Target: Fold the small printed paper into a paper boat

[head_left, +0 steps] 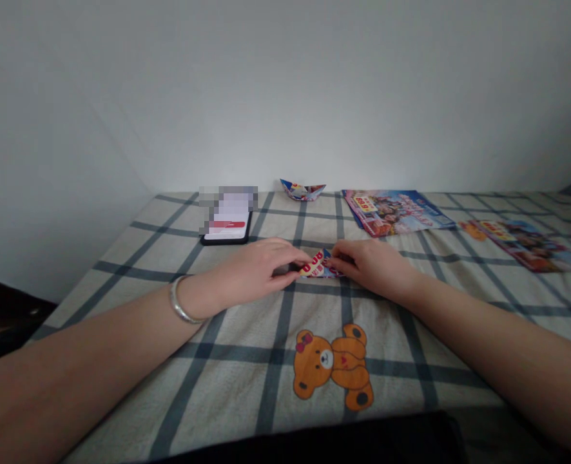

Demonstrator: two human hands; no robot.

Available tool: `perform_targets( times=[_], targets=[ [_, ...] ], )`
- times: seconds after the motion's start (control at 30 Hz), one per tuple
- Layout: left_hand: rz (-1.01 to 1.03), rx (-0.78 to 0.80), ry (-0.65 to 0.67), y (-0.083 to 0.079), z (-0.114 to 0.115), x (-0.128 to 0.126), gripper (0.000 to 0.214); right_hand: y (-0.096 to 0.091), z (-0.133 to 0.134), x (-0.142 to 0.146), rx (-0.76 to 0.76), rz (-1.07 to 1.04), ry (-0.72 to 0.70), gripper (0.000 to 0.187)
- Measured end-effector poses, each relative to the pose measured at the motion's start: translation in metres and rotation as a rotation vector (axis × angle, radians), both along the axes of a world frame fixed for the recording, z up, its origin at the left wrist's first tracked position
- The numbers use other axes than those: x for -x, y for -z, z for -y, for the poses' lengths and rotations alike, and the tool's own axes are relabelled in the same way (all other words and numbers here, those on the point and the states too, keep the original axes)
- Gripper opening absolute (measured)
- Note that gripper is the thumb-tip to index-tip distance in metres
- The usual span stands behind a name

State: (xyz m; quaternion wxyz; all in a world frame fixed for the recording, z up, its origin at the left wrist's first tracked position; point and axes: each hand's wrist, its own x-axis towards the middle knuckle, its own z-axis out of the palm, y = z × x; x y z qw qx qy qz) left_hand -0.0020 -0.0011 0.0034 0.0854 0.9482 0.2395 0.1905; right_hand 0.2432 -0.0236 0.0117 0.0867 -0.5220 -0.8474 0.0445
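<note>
Left hand [254, 270] and right hand [375, 267] pinch a small folded flyer [318, 265] between their fingertips, flat on the checked cloth [247, 361] at centre. The paper looks light, thin and easily creased, best held by its edges. At 12 o'clock sits a paper boat [302, 189], a phone [227, 222] at 11, more flyers [394, 211] at 1 and 2; nothing blocks the hands.

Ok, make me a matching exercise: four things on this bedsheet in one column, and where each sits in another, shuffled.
Things:
1. phone
2. folded paper boat
3. small folded paper
4. printed bear

Places:
A. between both hands' fingertips
B. far edge, by the wall
C. on the sheet, nearest the camera
D. beyond the left hand

Pairs: 1-D, 2-B, 3-A, 4-C
</note>
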Motion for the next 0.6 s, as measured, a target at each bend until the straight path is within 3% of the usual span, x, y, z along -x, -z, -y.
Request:
perform_targets(
  times=[0.13,0.33,0.47,0.6],
  targets=[
    [-0.009,-0.072,0.036,0.004,0.0,-0.002,0.027,0.002,-0.001,0.002,0.005,-0.012,0.025,0.023],
    [-0.037,-0.116,-0.017,0.011,0.003,-0.006,0.024,0.006,-0.002,0.002,0.032,-0.098,0.05,0.017],
    [-0.036,-0.096,-0.031,0.013,0.004,-0.007,0.023,0.005,0.0,-0.002,-0.028,-0.171,0.007,0.024],
    [-0.02,-0.082,-0.023,0.013,0.004,-0.007,0.023,0.002,0.003,-0.008,-0.09,-0.091,-0.078,0.028]
  ],
)
